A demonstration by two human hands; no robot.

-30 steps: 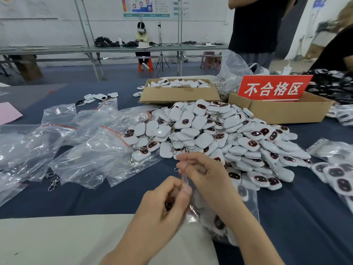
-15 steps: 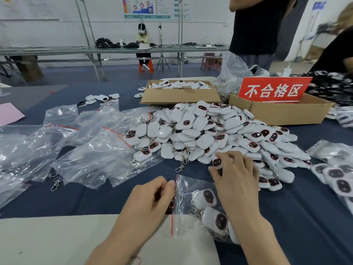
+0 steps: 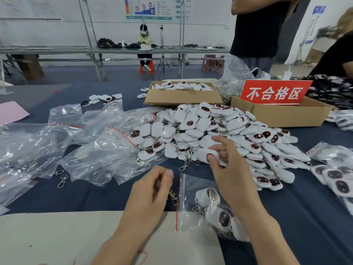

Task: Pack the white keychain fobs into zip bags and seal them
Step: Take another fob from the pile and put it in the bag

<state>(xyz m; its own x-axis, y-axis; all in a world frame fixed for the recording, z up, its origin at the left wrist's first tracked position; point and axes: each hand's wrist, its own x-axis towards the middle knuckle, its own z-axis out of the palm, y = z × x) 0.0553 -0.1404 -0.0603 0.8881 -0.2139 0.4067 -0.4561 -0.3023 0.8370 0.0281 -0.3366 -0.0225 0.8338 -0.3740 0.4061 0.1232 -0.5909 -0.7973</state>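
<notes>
Near edge: left hand [image 3: 150,196] over a pale sheet [image 3: 57,236], fingers curled, thumb on forefinger. A metal clasp [image 3: 172,197] shows at the fingertips, possibly held; the grip is hidden, so I cannot tell.

Just right of it a zip bag [image 3: 191,197] lies flat, its red seal strip toward the left hand. It has several white fobs inside and sits partly under the right forearm.

Right hand [image 3: 229,169] beyond the bag, thumb and fingers pinching one fob [image 3: 202,154] at the near edge of the fob pile [image 3: 219,123].

Left of the pile: empty bags [image 3: 86,146].

Behind: open cardboard box [image 3: 183,95] of fobs; second box [image 3: 282,116] carrying a red sign [image 3: 275,92], white characters "不合格区".

Wall poster [image 3: 152,8]: text too small to read.
</notes>
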